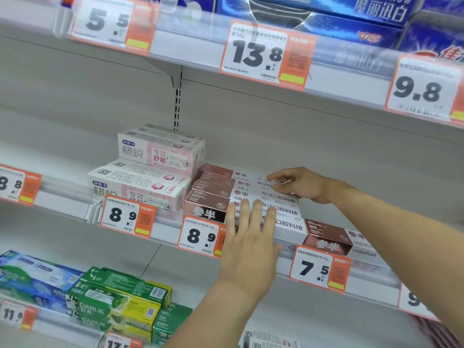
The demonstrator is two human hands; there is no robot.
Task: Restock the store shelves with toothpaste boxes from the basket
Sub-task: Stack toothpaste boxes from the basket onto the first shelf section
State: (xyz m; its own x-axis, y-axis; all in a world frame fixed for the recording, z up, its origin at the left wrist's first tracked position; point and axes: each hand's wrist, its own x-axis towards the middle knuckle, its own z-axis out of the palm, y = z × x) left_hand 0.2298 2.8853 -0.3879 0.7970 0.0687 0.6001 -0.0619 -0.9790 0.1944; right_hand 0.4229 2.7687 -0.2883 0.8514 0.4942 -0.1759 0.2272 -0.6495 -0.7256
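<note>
Left fingers: we see them straight and spread, the left hand (247, 243) pressing flat on the front of the brown-and-white cardboard toothpaste boxes (251, 197).
Right fingers: curled over the boxes' right ends, the right hand (298, 184) gripping them.
Brown-and-white boxes: we count four in a row on the grey metal middle shelf (160, 232), a fifth box (329, 238) right of them.
Pink-and-white boxes (150, 172): stacked left of the row; we cannot tell how many.
Orange price tags (128, 216): three legible below the row, 8.9, 8.9, 7.5.

Orange price tags (266, 54) on shelf edges, slotted upright (177, 109) on rear wall panel
</note>
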